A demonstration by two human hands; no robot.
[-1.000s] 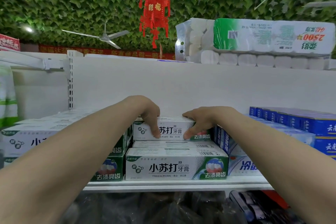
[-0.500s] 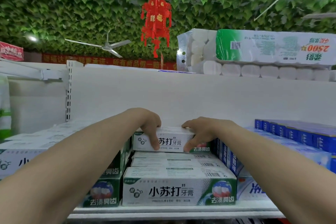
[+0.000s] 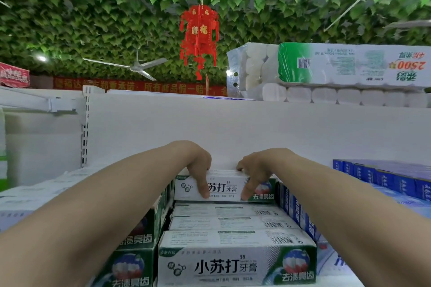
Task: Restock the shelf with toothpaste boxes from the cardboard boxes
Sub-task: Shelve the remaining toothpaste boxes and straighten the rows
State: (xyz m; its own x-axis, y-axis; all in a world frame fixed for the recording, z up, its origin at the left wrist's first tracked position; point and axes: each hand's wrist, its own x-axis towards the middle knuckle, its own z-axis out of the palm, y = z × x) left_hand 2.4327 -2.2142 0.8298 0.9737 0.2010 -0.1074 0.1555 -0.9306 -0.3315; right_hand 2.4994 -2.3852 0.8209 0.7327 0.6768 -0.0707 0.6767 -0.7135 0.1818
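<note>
A white and green toothpaste box [image 3: 224,187] lies on top of a stack at the back of the white shelf. My left hand [image 3: 199,168] grips its left part, fingers over the top and thumb down the front face. My right hand [image 3: 253,171] grips its right part the same way. Below and in front of it lie more boxes of the same kind, flat in rows; the nearest one [image 3: 235,261] faces me at the shelf's front. No cardboard box is in view.
Stacks of the same toothpaste [image 3: 137,240] fill the shelf to the left. Blue toothpaste boxes [image 3: 382,179] stand to the right. The white back panel [image 3: 233,128] rises behind. Toilet paper packs [image 3: 326,72] lie on top of the shelving. A red lantern [image 3: 199,35] hangs overhead.
The view has moved closer to the shelf and lower. Both hands stay on the top box at the back, which sits slightly further in.
</note>
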